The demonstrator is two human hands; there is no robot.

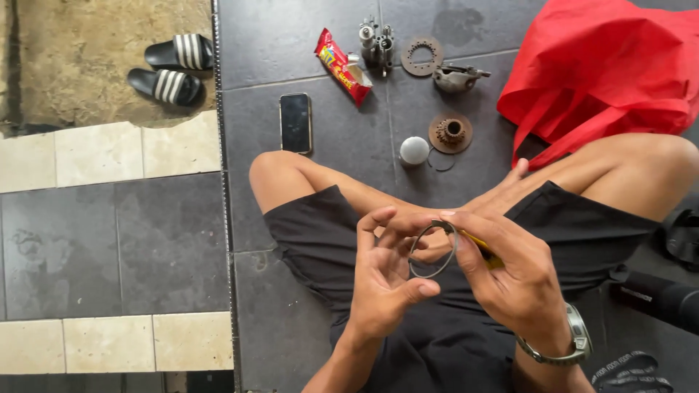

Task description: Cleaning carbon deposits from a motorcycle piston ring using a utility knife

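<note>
You wear black shorts (320, 233) of plain cloth, with a stitched hem at each leg opening that ends above the knee. Your legs are bare below the hem, and your forearms are bare too, with no sleeves showing. On your right wrist sits a wristwatch (575, 338) with a silver metal link band and a round silver case seen edge-on. Your left hand (386, 280) and right hand (513, 273) carry no rings or gloves.

The right hand (513, 280) hides most of a yellow-handled tool (486, 252); the red bag (604, 69) runs off the frame's edge.
</note>
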